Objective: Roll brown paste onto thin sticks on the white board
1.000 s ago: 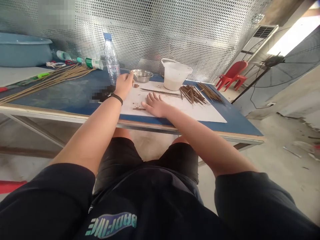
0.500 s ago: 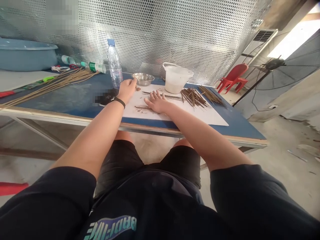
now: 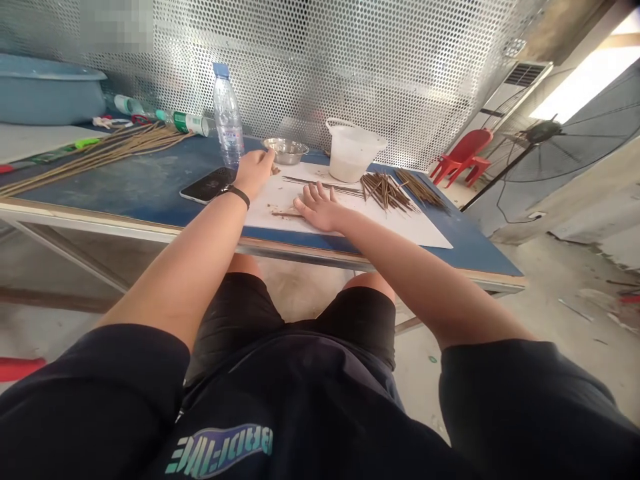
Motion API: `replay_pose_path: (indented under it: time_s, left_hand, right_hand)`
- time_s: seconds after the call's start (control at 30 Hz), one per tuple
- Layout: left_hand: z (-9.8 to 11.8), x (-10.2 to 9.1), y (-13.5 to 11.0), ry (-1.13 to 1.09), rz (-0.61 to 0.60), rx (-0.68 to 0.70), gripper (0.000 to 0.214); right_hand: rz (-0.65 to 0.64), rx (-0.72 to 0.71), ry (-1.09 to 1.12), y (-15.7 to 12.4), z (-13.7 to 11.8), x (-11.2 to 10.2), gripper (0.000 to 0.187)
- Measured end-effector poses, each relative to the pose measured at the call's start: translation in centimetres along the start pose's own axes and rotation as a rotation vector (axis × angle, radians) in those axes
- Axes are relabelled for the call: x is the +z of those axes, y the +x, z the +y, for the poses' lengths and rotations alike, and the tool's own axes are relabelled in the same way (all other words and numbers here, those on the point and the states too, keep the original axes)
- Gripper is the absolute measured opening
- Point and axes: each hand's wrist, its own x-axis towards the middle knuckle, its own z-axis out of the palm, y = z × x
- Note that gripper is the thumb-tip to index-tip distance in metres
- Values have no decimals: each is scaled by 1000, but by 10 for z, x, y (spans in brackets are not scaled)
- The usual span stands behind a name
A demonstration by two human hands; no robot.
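My right hand [image 3: 321, 208] lies flat on the white board [image 3: 420, 230], fingers spread. A thin brown stick [image 3: 284, 215] pokes out from under its palm, and brown crumbs are scattered nearby. My left hand [image 3: 254, 172], with a dark band on the wrist, is closed at the board's left edge; whatever its fingers hold is hidden. Beside its fingertips is a small brown lump [image 3: 275, 171]. Several thin dark sticks [image 3: 320, 185] lie beyond my right hand. To the right are a heap of brown sticks [image 3: 387, 192] and another bundle [image 3: 423, 190].
A white bucket [image 3: 353, 153] and a metal bowl [image 3: 286, 151] stand behind the board. Left of them are an upright water bottle [image 3: 229, 120], a phone [image 3: 205, 185], long tan sticks [image 3: 115, 157] and a blue basin [image 3: 50, 93]. Perforated metal sheeting [image 3: 280, 67] closes the back.
My right hand has slid slightly right and toward me, still flat. The stick under it shows more clearly at its left. My left hand stays in nearly the same place.
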Motion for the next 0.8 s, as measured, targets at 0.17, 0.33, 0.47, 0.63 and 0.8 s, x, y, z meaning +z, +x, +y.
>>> replay_pose_path:
  time_s: [0.17, 0.33, 0.47, 0.63, 0.8]
  left_hand:
    - [-2, 0, 1, 56, -9, -28, 49]
    - [-3, 0, 2, 99, 1, -32, 48]
    - [-7, 2, 4, 82, 28, -16, 45]
    - [-9, 3, 4, 56, 20, -3, 41]
    - [-8, 2, 3, 73, 58, 9, 42]
  right_hand:
    - [67, 56, 6, 36, 16, -8, 103]
    - [82, 51, -34, 30, 18, -9, 100]
    - [38, 27, -30, -2, 12, -3, 104]
    - [50, -10, -10, -18, 13, 4, 111]
    - [22, 4, 11, 20, 30, -3, 107]
